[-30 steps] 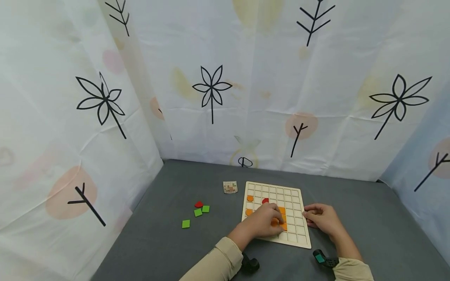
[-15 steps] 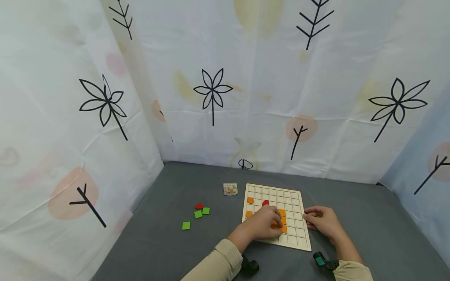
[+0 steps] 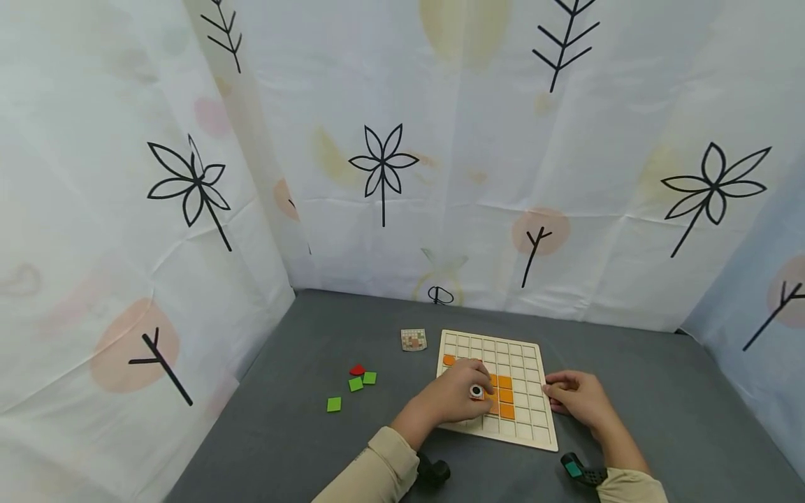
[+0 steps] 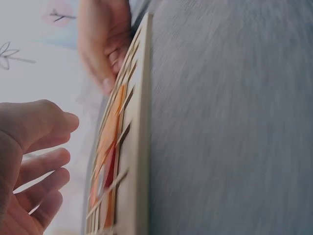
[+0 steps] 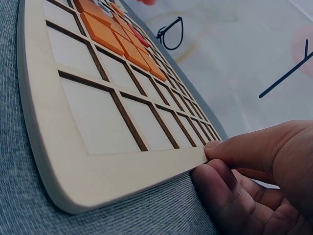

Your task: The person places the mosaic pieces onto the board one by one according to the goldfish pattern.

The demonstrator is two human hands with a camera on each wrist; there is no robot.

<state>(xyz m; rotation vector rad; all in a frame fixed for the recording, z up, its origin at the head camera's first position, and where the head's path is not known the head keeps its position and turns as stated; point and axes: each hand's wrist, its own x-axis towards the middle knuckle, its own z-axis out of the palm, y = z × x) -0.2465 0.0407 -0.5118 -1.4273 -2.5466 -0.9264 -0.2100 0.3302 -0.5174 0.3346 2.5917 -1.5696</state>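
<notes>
A wooden grid board [image 3: 532,419] lies on the grey table. Several orange square tiles [image 3: 506,396] fill cells near its middle. Beside them shows a tile with a round eye [image 3: 476,392], partly covered by my left hand [image 3: 443,398]. That hand hovers over the board's left part, and in the left wrist view its fingers [image 4: 46,164] are spread with nothing between them. My right hand [image 3: 578,398] pinches the board's right edge, the thumb [image 5: 230,149] on top and the forefinger against the side. A small orange piece [image 3: 449,360] sits near the upper left.
Left of the board lie several green square tiles [image 3: 334,404] and a red piece [image 3: 357,369]. A small pattern card [image 3: 413,340] is behind them, near the board's corner. A patterned white curtain [image 3: 402,140] closes off the back and sides.
My left hand has drawn back to the left, away from the orange tiles, and the eye tile has come into view. My right hand stays at the board's edge.
</notes>
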